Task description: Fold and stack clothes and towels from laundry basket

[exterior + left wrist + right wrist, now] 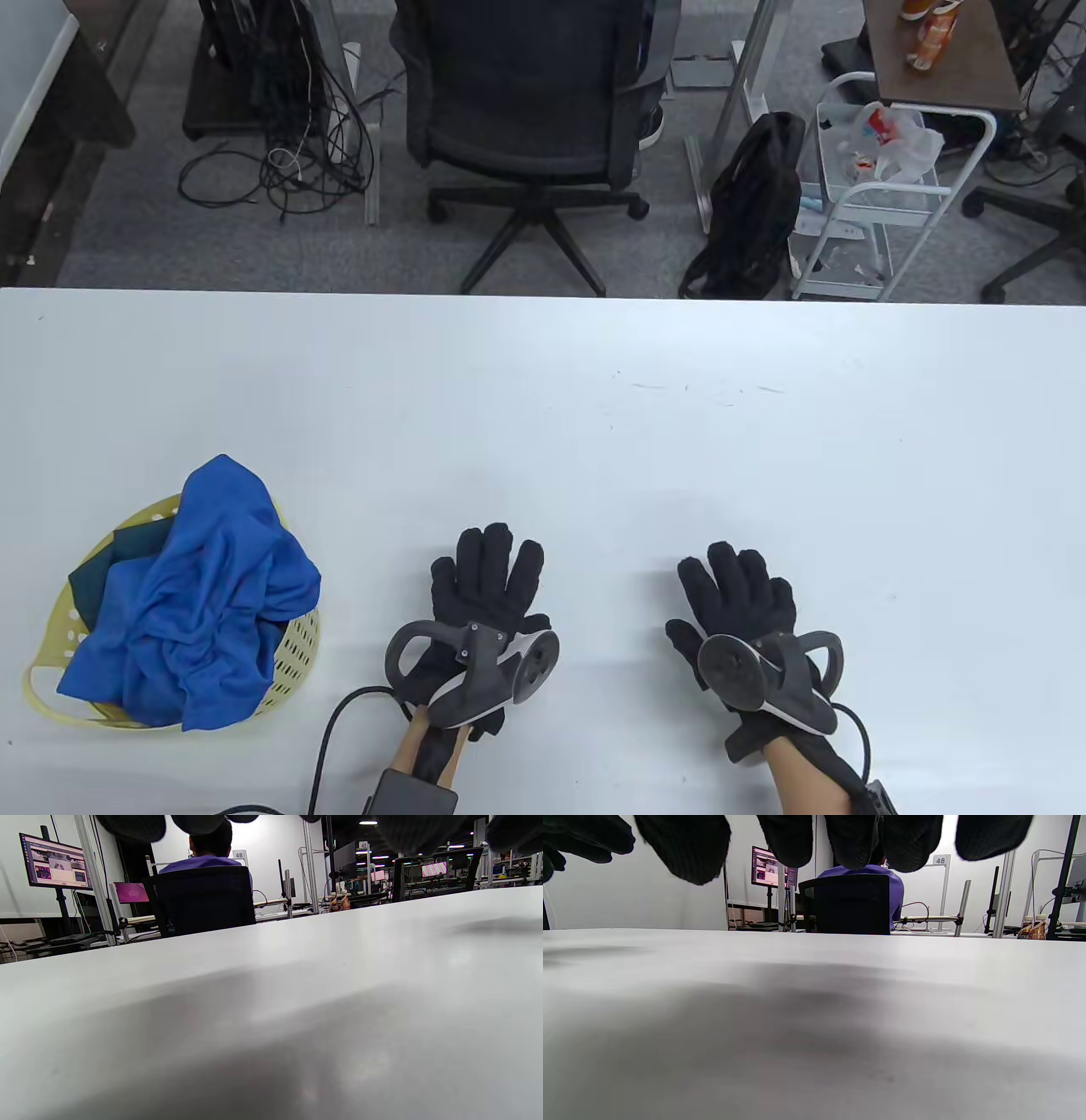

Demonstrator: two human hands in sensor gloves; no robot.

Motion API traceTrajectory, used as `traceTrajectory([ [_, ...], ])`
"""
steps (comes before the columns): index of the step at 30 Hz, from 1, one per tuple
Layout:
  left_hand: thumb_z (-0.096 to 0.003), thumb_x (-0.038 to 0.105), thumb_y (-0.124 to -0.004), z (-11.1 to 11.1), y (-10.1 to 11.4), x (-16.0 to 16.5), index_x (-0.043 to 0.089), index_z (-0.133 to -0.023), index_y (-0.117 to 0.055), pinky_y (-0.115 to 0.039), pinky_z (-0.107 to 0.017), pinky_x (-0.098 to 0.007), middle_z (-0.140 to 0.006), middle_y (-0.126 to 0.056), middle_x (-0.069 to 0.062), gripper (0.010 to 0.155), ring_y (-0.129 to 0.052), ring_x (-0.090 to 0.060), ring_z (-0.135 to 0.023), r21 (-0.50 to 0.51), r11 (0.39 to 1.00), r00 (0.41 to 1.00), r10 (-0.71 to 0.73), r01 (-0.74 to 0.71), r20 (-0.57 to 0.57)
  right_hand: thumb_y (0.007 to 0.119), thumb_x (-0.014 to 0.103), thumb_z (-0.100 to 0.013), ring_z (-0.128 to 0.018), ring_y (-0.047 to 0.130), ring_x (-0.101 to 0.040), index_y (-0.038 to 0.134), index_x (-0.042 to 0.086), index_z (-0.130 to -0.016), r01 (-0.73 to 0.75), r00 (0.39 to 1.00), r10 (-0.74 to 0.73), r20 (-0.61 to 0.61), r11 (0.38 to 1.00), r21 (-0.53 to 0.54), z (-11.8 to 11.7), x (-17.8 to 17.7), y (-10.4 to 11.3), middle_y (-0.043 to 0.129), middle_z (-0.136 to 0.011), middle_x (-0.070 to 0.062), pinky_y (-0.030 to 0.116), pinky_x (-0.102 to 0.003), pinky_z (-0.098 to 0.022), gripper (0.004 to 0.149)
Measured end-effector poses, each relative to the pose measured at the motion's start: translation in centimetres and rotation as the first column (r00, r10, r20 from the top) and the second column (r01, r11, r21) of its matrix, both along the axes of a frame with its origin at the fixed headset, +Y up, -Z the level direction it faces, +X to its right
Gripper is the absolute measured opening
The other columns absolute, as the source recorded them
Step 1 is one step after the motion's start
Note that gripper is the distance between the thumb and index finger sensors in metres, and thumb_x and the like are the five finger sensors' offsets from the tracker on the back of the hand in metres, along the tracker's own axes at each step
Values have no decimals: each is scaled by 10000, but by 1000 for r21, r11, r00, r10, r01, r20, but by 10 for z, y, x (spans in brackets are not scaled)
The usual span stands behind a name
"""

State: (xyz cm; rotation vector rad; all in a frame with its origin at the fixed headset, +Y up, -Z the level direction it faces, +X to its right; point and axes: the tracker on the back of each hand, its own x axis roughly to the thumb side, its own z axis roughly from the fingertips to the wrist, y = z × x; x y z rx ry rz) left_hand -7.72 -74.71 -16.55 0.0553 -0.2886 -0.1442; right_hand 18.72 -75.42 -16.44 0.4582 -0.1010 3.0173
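Here both black-gloved hands, left hand (484,586) and right hand (742,598), lie flat near the white bench's (594,424) front edge, fingers straight, seemingly holding nothing; crumpled blue cloth (199,603) fills the yellow perforated plastic basket (297,649) at its front-left corner.

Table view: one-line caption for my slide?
Both gloved hands, left hand and right hand, open beside yellow basket holding blue cloth.

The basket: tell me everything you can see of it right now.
The basket is pale yellow, plastic-looking, round, with perforated walls and a loop handle at its near left rim. It sits on the white table near the left edge, left of the left hand, untouched. A crumpled blue cloth spills over it, with darker fabric beneath.
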Motion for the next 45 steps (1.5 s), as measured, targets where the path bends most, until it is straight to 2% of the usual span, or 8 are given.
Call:
traceTrajectory([
  [23,-521,602,-723,-3,8,-12,217,-1229,-318,-614,-755,-675,-1286,-395,-253,901,-539,-519,-1134,-21,1000,998,-17,16,-57,692,491,-602,-1031,474,-598,443,124,-1187,26,1000,-26,10,999,-26,-3,4,-2,412,-1210,-290,503,-780,-671,734],
  [26,-512,542,-800,0,41,-16,234,-1198,-451,-798,-682,-477,-1162,-692,-97,829,-845,-287,-965,58,994,989,-83,90,-120,692,489,-603,-1034,473,-595,443,126,-1187,32,999,-32,13,999,-22,-3,3,-2,410,-1210,-291,503,-779,-671,731],
  [29,-510,539,-823,14,98,-31,276,-1142,-581,-874,-526,-323,-967,-844,7,726,-946,-175,-722,104,993,973,-38,63,-226,691,489,-603,-1032,475,-596,444,127,-1187,34,999,-34,10,999,-12,-3,2,0,412,-1211,-287,502,-780,-672,730],
  [35,-512,521,-879,35,188,-95,250,-1111,-682,-872,-319,-222,-758,-945,38,687,-966,-68,-429,204,979,884,102,-7,-456,690,489,-603,-1033,486,-589,447,128,-1186,39,999,-39,-6,999,2,-4,-2,1,417,-1209,-287,508,-779,-670,727],
  [37,-488,520,-915,29,205,-119,191,-1183,-599,-865,-311,-212,-823,-922,-6,832,-955,-52,-419,124,989,791,10,84,-612,691,488,-603,-1033,488,-591,447,128,-1186,28,1000,-28,-10,1000,0,-6,-5,0,418,-1210,-287,509,-778,-671,728],
  [40,-436,558,-949,9,204,-148,62,-1266,-408,-874,-348,-264,-1040,-815,-227,1108,-973,-138,-489,-158,977,623,-212,142,-753,689,489,-604,-1033,490,-587,448,128,-1186,19,1000,-19,-22,1000,-7,-7,-9,-2,418,-1210,-284,509,-778,-670,726],
  [43,-422,619,-917,-9,186,-171,178,-1267,-334,-902,-384,-325,-1221,-589,-425,1117,-1023,-251,-604,-330,939,548,-329,100,-769,688,488,-604,-1033,494,-585,447,130,-1185,13,999,-13,-37,1000,-7,-6,-12,-3,421,-1209,-285,511,-777,-671,724],
  [45,-434,645,-885,-15,175,-181,275,-1246,-294,-920,-387,-346,-1212,-588,-462,1070,-1055,-272,-608,-398,917,529,-355,35,-771,687,489,-603,-1034,496,-584,452,132,-1184,11,999,-11,-41,1000,-2,-5,-12,-3,421,-1210,-282,512,-776,-671,721],
])
